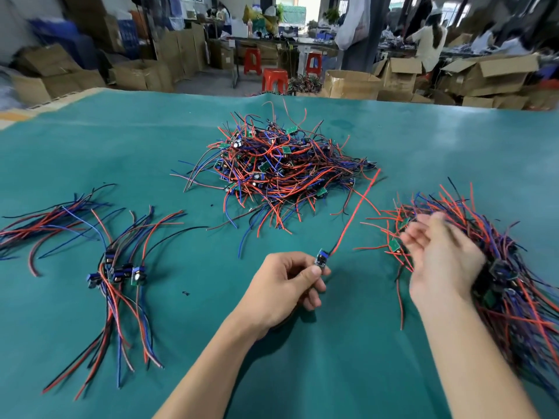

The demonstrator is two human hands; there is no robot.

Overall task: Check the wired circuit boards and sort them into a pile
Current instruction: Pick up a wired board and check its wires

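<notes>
My left hand pinches a small wired circuit board between thumb and fingers; its red wire runs up and right toward the big tangled heap of boards and wires at the table's middle. My right hand is blurred, with fingers loosely spread and holding nothing, above the left edge of a pile of wired boards at the right. A neat bundle of boards with wires lies at the left, and loose wires lie further left.
The table is covered with a teal mat. Beyond its far edge stand cardboard boxes, red stools and people at other workbenches.
</notes>
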